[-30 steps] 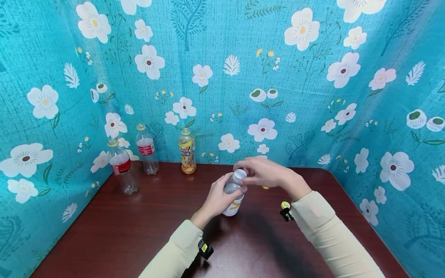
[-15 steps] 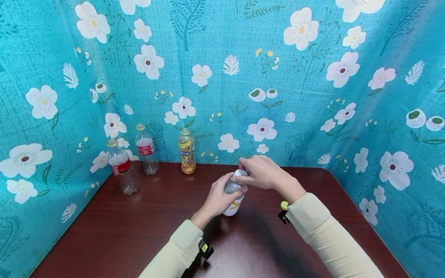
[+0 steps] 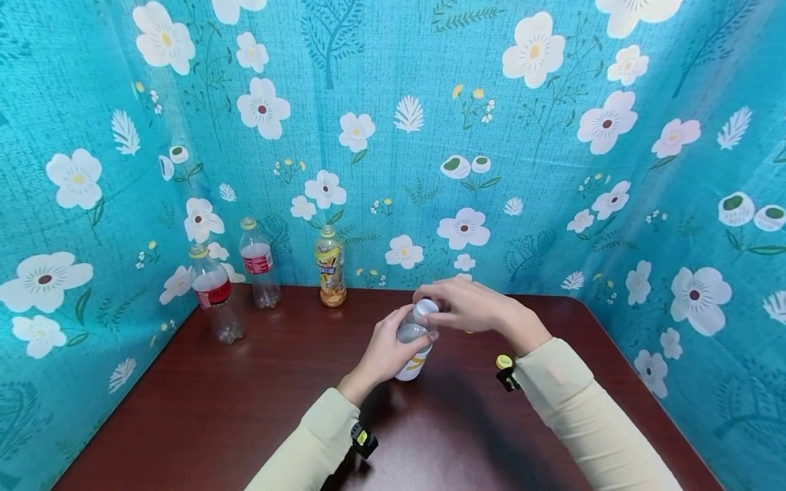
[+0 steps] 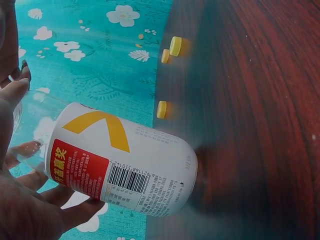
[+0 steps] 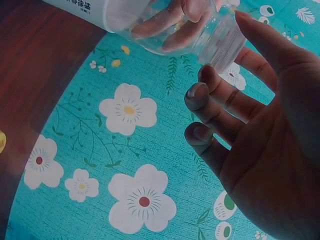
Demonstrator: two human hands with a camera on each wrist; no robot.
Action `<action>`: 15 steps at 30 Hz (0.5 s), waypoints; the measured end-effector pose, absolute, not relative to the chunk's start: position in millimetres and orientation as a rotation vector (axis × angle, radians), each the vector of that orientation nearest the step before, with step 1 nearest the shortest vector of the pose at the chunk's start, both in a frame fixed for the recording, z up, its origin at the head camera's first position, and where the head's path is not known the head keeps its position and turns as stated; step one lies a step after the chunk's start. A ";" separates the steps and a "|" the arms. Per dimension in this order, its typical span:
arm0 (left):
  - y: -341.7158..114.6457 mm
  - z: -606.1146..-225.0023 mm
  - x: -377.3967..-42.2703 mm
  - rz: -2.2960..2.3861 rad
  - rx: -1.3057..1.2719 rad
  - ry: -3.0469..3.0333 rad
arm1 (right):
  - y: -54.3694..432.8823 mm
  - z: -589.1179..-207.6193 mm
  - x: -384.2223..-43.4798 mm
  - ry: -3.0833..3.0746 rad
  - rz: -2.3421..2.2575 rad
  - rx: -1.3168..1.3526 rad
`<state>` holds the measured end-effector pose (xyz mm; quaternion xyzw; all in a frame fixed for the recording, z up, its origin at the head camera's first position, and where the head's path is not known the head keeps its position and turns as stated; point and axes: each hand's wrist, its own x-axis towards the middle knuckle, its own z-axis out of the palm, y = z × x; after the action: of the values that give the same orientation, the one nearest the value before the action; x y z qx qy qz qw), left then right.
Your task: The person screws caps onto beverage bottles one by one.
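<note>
A bottle (image 3: 413, 365) with clear shoulders and a white label bearing a yellow mark stands on the table, slightly tilted in the head view. My left hand (image 3: 385, 348) grips it round the shoulder, the thumb on the near side. At the top, my right hand (image 3: 469, 305) has thumb and index finger on the sides of the whitish cap (image 3: 426, 308). The right wrist view shows the cap (image 5: 227, 47) pale and ridged between thumb and forefinger, with the other fingers of that hand loosely curled below. The label (image 4: 125, 160) carries a red panel and a barcode.
Two clear bottles with red labels (image 3: 213, 290) (image 3: 258, 262) stand at the table's back left. A yellow-labelled bottle (image 3: 331, 269) is nearer the middle. Several yellow caps (image 4: 175, 46) (image 4: 162, 109) lie near the back edge. A floral curtain (image 3: 393, 136) surrounds the dark red table (image 3: 258, 409).
My right hand turned about the cap half a second ago, its wrist shifting left, and has now turned back to its earlier pose. The left hand holds the bottle in the same spot.
</note>
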<state>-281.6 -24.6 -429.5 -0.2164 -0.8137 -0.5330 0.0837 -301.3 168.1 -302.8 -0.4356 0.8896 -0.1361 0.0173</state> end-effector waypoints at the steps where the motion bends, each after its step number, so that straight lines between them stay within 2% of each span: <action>1: -24.5 -429.5 -281.8 -1.593 -0.649 -2.426 | 168.3 -303.3 -302.0 2.755 -0.432 -1.360; 8: -24.2 -431.0 -282.2 -1.602 -0.640 -2.421 | 165.7 -306.6 -301.3 2.791 -0.432 -1.350; 15: -22.9 -431.0 -280.6 -1.592 -0.615 -2.405 | 159.7 -312.6 -294.3 3.016 -0.244 -1.283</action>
<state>-280.6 -22.9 -431.0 -0.2076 -0.8118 -0.5373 0.0960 -294.3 159.7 -312.6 -0.3893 0.9153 -0.0741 -0.0722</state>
